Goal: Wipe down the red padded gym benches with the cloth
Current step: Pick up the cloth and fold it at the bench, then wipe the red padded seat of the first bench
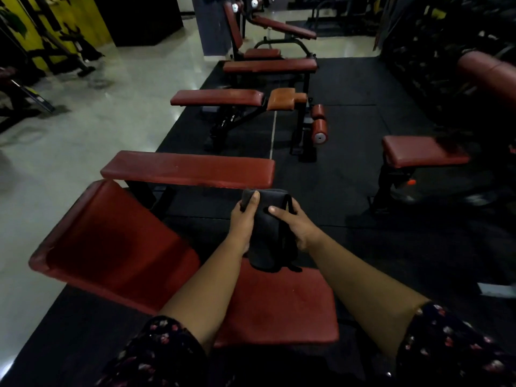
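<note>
Cloth, dark grey and folded into a thick pad (265, 230), held up in both hands just above the far edge of the nearest red padded bench seat (279, 303); its lower end hangs close to or touching the vinyl, cannot tell which. Left hand (242, 219) grips the cloth's left edge, thumb over the top corner. Right hand (293, 224) holds the right side, thumb pressed on the front face, fingers curled behind. Tilted red backrest pad (111, 236) joins the seat on its left. Beyond the seat, a flat red padded bench (190, 169), then further red benches in a row on black rubber matting (349, 113). Judgement: cloth is being folded or readied, wiping not yet begun on this seat. To do it well: keep a flat clean face outward, press down with one palm, run overlapping strokes lengthwise, include edges and the seam between seat and backrest. No brand, label or legible writing visible anywhere; lighting dim.
</note>
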A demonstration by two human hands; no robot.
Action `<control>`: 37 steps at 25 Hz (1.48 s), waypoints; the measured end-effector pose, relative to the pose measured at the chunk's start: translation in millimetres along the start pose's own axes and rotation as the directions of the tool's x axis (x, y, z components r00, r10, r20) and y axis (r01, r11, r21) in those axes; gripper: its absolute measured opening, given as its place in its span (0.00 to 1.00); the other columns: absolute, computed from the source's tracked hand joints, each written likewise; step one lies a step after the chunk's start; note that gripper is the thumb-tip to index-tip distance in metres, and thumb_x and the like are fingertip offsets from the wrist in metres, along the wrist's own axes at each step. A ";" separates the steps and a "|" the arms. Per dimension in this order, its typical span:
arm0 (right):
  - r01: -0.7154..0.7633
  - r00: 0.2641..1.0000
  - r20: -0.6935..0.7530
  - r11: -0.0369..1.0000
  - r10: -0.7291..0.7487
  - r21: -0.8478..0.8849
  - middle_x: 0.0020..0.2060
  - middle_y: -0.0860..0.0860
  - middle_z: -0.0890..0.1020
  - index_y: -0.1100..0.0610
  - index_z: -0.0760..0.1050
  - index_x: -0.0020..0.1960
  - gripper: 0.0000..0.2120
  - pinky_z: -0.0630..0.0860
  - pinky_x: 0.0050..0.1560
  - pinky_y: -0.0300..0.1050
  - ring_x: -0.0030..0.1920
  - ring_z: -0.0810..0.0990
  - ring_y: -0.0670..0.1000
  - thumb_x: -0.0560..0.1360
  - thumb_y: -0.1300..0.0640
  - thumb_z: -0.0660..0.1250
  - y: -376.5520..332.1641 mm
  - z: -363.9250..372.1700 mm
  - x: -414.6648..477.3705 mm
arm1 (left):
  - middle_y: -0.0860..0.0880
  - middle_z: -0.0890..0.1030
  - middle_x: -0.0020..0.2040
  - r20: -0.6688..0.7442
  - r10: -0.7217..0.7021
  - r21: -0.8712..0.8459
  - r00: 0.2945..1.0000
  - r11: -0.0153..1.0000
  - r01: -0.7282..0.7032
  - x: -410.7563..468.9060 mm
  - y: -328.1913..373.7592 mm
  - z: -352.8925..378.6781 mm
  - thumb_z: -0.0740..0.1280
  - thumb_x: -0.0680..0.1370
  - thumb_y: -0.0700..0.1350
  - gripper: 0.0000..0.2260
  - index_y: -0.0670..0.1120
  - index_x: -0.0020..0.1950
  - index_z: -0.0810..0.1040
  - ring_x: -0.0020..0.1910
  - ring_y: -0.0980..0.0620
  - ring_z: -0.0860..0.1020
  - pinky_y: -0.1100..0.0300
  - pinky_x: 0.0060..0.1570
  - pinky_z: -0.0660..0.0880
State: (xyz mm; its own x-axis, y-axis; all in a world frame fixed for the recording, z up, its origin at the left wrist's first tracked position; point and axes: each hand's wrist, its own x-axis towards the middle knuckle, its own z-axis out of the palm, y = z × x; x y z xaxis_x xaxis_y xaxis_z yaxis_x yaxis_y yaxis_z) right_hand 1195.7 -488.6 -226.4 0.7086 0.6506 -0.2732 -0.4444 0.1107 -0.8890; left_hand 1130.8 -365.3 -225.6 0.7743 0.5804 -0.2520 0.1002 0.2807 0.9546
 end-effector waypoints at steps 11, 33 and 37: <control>-0.197 0.920 -0.375 0.960 0.111 -0.197 0.49 0.48 0.81 0.57 0.73 0.61 0.18 0.77 0.40 0.32 0.47 0.81 0.46 0.73 0.64 0.72 94.6 38.7 13.1 | 0.44 0.80 0.57 0.317 -0.065 0.662 0.946 0.729 -0.172 76.5 -87.8 -81.0 0.57 0.73 0.70 0.33 0.43 0.60 0.78 0.56 0.48 0.79 0.53 0.57 0.74; -0.762 0.551 -0.826 0.329 -0.120 -0.557 0.62 0.58 0.67 0.49 0.53 0.79 0.37 0.76 0.46 0.57 0.59 0.71 0.61 0.75 0.55 0.68 328.4 -226.0 59.0 | 0.47 0.69 0.74 0.757 -0.265 0.615 0.597 -0.019 -0.789 220.8 -398.2 -30.4 0.62 0.81 0.49 0.22 0.46 0.75 0.68 0.76 0.46 0.62 0.49 0.75 0.56; -0.673 0.725 -0.671 -0.045 0.157 -0.738 0.71 0.57 0.62 0.39 0.44 0.78 0.45 0.62 0.65 0.68 0.70 0.60 0.63 0.72 0.44 0.69 379.7 -252.4 64.9 | 0.48 0.65 0.77 0.814 -0.321 0.491 0.483 -0.063 -0.869 254.4 -440.0 -17.6 0.55 0.83 0.52 0.24 0.48 0.78 0.62 0.78 0.48 0.58 0.49 0.77 0.52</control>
State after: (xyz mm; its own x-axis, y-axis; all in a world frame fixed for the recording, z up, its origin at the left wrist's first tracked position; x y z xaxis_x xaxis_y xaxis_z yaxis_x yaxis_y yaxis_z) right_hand 1211.3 -593.9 -674.4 0.8117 -0.0150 -0.5838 -0.0525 -0.9975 -0.0473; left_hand 1272.7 -327.7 -712.6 0.8509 -0.4320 -0.2988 -0.3724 -0.8973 0.2370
